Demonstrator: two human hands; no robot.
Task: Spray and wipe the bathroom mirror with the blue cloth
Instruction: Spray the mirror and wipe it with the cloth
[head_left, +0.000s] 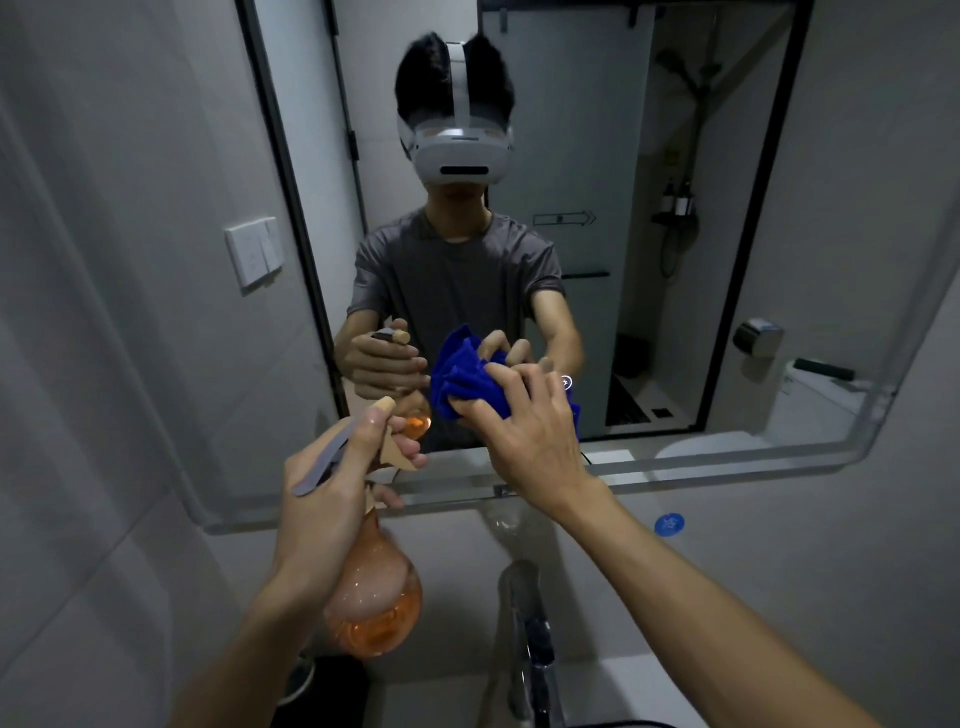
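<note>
The bathroom mirror (675, 156) fills the wall ahead, with a rounded lower edge. My right hand (530, 431) presses a bunched blue cloth (460, 382) against the lower middle of the glass. My left hand (332, 488) grips the neck and trigger of an orange spray bottle (376, 597), its nozzle tilted up toward the mirror and a short way off the glass. The reflection shows both hands, the cloth and the bottle.
A chrome faucet (530, 639) stands below the mirror over the sink. A white wall switch (254, 254) is on the left wall. A blue round sticker (669, 524) is on the wall under the mirror. A dark object (322, 686) sits at the lower left.
</note>
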